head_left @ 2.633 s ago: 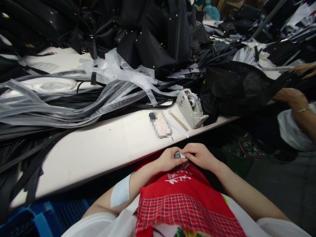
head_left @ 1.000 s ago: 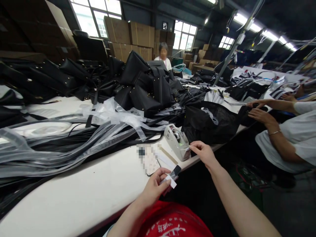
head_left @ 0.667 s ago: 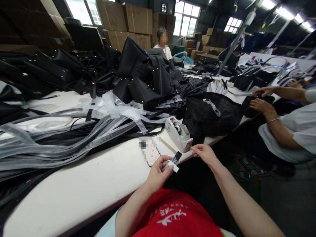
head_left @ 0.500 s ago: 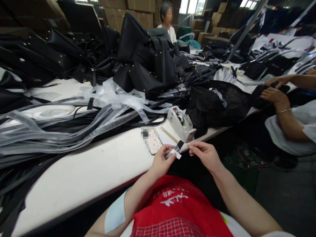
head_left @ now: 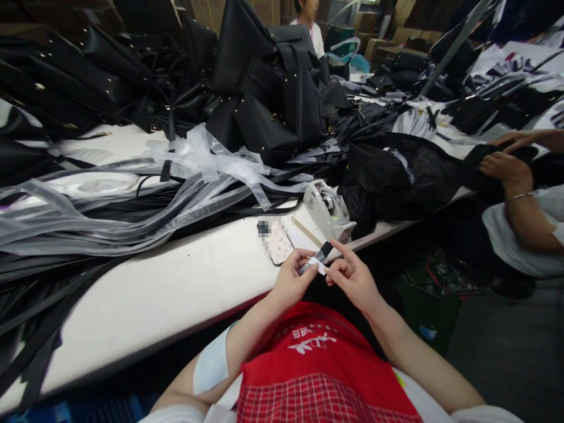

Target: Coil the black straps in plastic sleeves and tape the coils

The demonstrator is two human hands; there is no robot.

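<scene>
My left hand (head_left: 293, 277) is closed around a short black strap end (head_left: 326, 249) with clear plastic film on it. A small white strip (head_left: 318, 265) lies across the film, by my left thumb. My right hand (head_left: 355, 281) meets it from the other side, thumb and fingers pinching the strip's free edge, its index finger stretched close to the black tip. Just beyond my hands, a phone in a patterned case (head_left: 278, 242) lies on the white table (head_left: 176, 294). Behind it stands a white tape dispenser (head_left: 324, 208).
Black straps with clear film (head_left: 154, 217) cover the table's left side. Black bags (head_left: 259, 100) are heaped behind. On the right, a co-worker's hands (head_left: 511, 158) hold black material beside a black cloth bag (head_left: 396, 176). The table's front edge runs close to my apron.
My right hand has moved in from slightly apart to the white strip, and its index finger has stretched out. The view has tilted down a little. My left hand keeps its hold.
</scene>
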